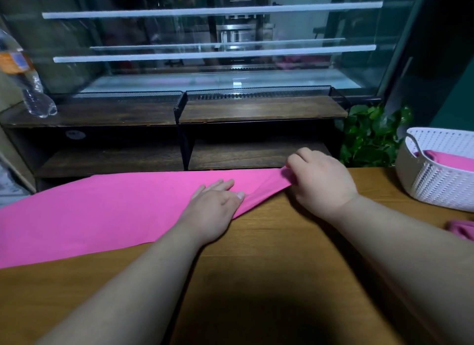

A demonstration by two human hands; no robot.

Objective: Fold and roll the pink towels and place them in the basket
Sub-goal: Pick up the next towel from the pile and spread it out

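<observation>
- A pink towel (102, 211) lies flat on the wooden table (269, 255), stretching from the left edge of the view to the middle.
- The left hand (215, 206) rests palm down on the right part of the towel, with fingers straight and pressing the cloth.
- The right hand (318, 180) is just to the right of the left hand; its fingers are curled and pinch the right end of the towel, which is bunched and lifted a little.
- A white basket (431, 183) stands at the far right of the table, with a pink towel inside (448, 161).
- Another pink cloth (461, 228) lies near the right edge, in front of the basket.
- A plastic bottle (28, 72) stands on the dark shelf (115, 113) at far left.
- A green plant (369, 136) is behind the table.
</observation>
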